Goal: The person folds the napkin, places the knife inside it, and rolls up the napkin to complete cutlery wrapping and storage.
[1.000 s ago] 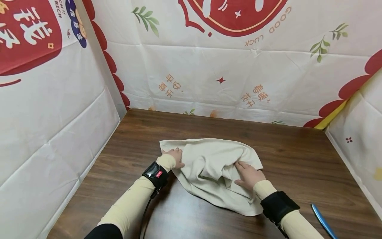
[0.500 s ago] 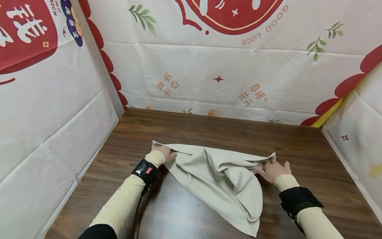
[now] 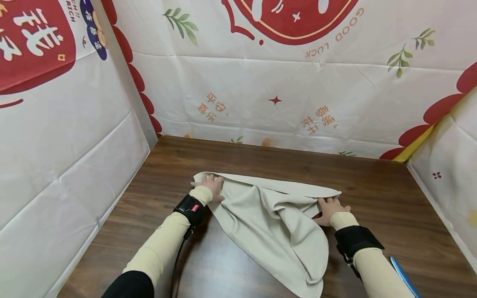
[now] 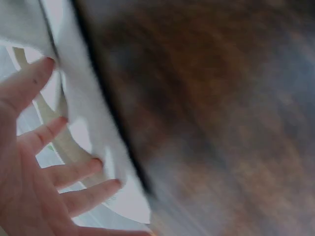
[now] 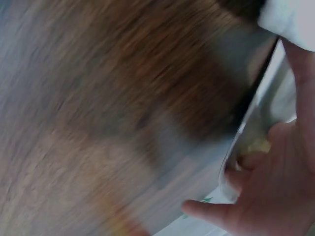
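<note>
A cream-coloured cloth (image 3: 275, 231) lies wrinkled across the wooden table, its far edge stretched between both hands and a loose corner hanging toward the front. My left hand (image 3: 211, 187) rests on its far left corner. In the left wrist view, the left fingers (image 4: 81, 169) are spread and fairly straight against the cloth (image 4: 83, 98). At the far right corner, my right hand (image 3: 331, 210) lays its fingertips on the cloth's edge. The right wrist view has the right hand (image 5: 275, 196) with one finger stretched out and others partly hidden at the cloth.
A thin blue curved object (image 3: 404, 277) lies at the front right, partly behind the right forearm. White printed sheets (image 3: 242, 82) hang at the back and both sides of the brown table (image 3: 179, 157). A black cable (image 3: 175, 269) runs down from the left wrist band.
The right hand has moved right and outward, drawing out the cloth's right corner, then lowered it. The far edge is straighter, and the cloth's near corner reaches farther toward the front.
</note>
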### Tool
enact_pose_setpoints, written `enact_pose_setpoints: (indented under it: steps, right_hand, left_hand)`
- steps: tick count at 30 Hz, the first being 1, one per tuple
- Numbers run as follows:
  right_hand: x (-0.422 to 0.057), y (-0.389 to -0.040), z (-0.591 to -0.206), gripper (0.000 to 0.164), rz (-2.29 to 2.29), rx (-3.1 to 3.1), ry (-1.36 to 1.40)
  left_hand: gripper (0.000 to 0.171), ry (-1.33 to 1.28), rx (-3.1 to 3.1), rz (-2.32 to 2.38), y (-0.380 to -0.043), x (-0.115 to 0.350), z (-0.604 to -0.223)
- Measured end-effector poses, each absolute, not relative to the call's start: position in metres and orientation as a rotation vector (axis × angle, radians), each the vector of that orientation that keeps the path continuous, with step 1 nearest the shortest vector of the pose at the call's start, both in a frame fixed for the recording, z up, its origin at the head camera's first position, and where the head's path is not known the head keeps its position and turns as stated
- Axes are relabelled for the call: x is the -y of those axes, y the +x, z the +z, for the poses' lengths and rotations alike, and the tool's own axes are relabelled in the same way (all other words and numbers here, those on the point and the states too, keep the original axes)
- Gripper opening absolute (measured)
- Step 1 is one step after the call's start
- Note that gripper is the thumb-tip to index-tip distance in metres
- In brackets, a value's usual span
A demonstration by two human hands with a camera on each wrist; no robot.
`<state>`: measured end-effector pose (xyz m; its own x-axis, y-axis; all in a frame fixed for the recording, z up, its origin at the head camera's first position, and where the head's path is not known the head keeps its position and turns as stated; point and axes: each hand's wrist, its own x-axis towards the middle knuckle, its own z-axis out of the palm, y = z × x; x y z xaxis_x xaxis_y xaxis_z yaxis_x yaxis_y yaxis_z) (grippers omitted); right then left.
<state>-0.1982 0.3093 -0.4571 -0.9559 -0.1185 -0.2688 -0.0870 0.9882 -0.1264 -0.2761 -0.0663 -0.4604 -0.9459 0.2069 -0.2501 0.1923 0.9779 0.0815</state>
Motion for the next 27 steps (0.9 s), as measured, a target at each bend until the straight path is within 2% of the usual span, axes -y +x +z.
enact_pose_setpoints:
  steps: [2,4,8,10,13,17,23,27]
  right_hand:
    - [-0.304,-0.192,-0.453,0.076,-0.102,-2.932,-0.193]
    - [-0.296,-0.183,-0.447,0.062,-0.047,-3.039,-0.267]
    - [-0.278,-0.167,-0.436,0.026,-0.101,-3.213,-0.429]
    - [-0.268,-0.162,-0.433,0.013,-0.213,-3.226,-0.543]
    - [-0.250,-0.156,-0.430,0.017,-0.363,-3.132,-0.785]
    - [-0.229,-0.142,-0.433,0.026,-0.371,-2.929,-1.009]
    - [-0.222,-0.119,-0.444,0.033,-0.260,-2.760,-1.007]
    - [-0.231,-0.114,-0.444,0.032,-0.280,-2.629,-1.000]
  left_hand:
    - [0.066,0.302,-2.872,0.102,-0.276,0.067,-0.462]
    - [0.067,0.319,-2.886,0.122,-0.275,0.066,-0.458]
    - [0.055,0.452,-2.940,0.145,-0.270,0.056,-0.444]
    - [0.046,0.551,-2.949,0.157,-0.268,0.048,-0.436]
    - [0.043,0.667,-2.902,0.158,-0.271,0.035,-0.437]
    - [0.049,0.618,-2.767,0.126,-0.275,0.024,-0.444]
    - [0.057,0.480,-2.715,0.013,-0.287,0.029,-0.465]
    - [0.058,0.423,-2.701,0.032,-0.290,0.035,-0.464]
